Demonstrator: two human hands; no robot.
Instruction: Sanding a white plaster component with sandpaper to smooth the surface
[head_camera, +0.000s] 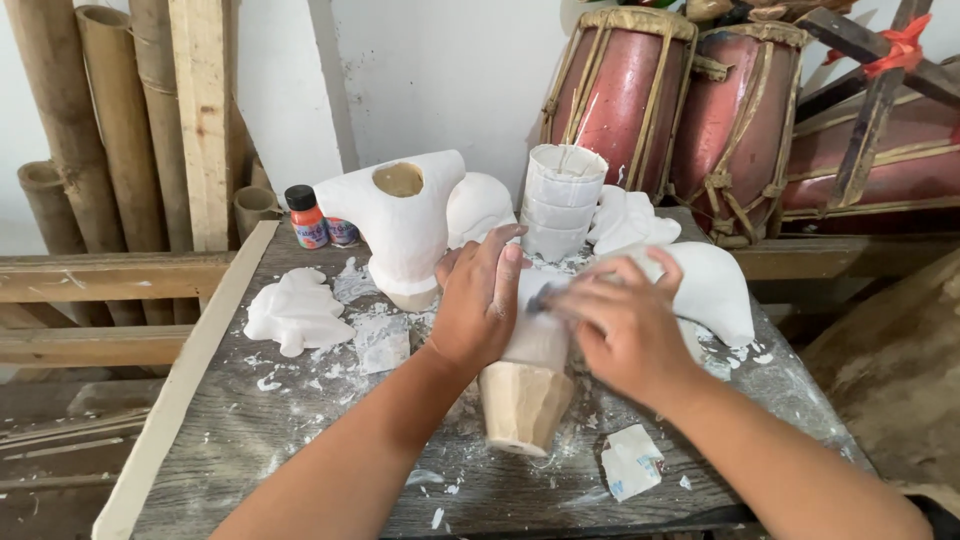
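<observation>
left hand (478, 300) fingers wrapped round white-coated carved wooden piece (527, 385) | right hand (622, 325) fingers pinching small dark tool (540, 297) against it | likely rigid, chalky, dusty-slick; grip bare wooden base

Both hands cover the upper part of the carved wooden piece (525, 400); the right hand (625, 330) is motion-blurred, its tool indistinct.

carved wooden piece under the hands (525, 395): pale tan bare wood below, white coating above
tall carved figure with a round hole (400, 232): white, tan at the foot
flat carved shape lying on the table (296, 314): plain white
small paint bottle (307, 219): orange-red, black cap
two rope-laced drums (680, 105): dark red, tan lacing
wooden table top (250, 425): grey, flecked with white
bamboo poles (95, 120): dull tan
</observation>
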